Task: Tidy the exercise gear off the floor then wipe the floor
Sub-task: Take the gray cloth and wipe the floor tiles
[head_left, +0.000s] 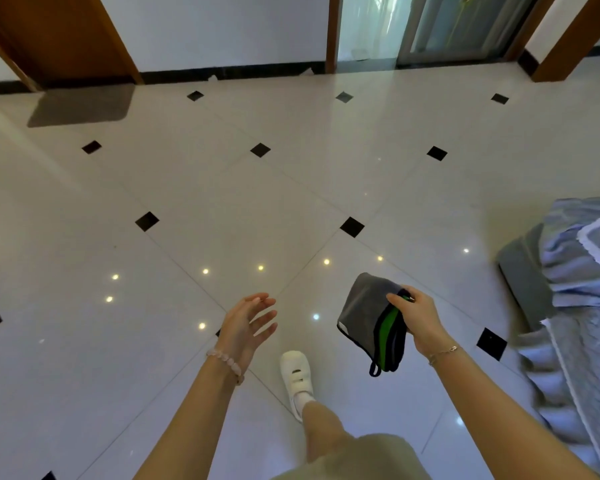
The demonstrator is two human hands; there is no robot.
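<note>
Folded grey cloth [369,315] with a green layer hangs from the right hand [418,317], thumb and fingers pinching its top edge above the tiled floor [222,202]. Left hand [245,327] alongside, fingers spread, holding nothing. Bed [575,271] right of both hands.

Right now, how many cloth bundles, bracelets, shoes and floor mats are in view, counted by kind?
Cloth bundle, gripped in the right hand: 1
Bracelets: 2
Shoe: 1
Floor mat: 1
Total: 5
</note>
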